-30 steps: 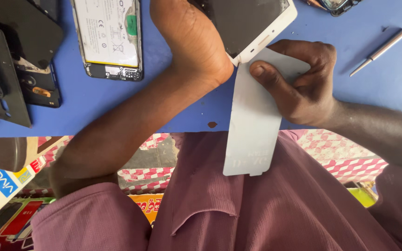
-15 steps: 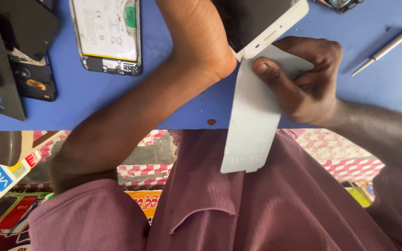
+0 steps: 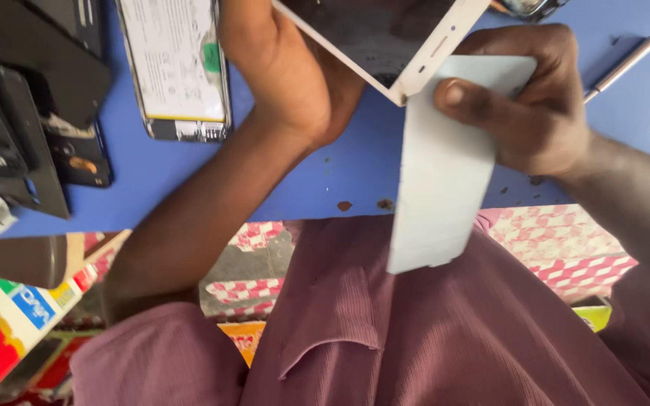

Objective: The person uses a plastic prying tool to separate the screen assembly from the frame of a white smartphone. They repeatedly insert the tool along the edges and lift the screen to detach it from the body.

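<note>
The right hand (image 3: 528, 105) sits at about two o'clock in the head view, fingers curled and clenched on a pale grey-white film sheet (image 3: 441, 180), a long flat strip. The thumb (image 3: 464, 98) presses on the near face of the sheet close to its upper end, while the other fingers wrap over the top edge and behind it, so the strip is pinched between thumb and fingers. From that grip the sheet runs down toward six o'clock, passing over the edge of the blue table (image 3: 325, 180) and ending in front of the maroon shirt (image 3: 430, 338). Its upper end meets the corner of a white-framed phone screen (image 3: 385, 37) at twelve o'clock, which is tilted, dark glass facing the camera, with the white border touching or just above the sheet beside the thumb. The left hand (image 3: 295, 68) lies at eleven o'clock, wrist toward the body, reaching under or behind the screen; its fingers are hidden by the panel, so I cannot tell whether they grip it or only support it. Toward ten o'clock an opened phone (image 3: 178, 68) lies flat with its pale battery showing, and at nine o'clock dark phone parts (image 3: 31, 105) are stacked. A slim metal tool (image 3: 622, 64) rests on the table at two o'clock, just beyond the right knuckles.
</note>
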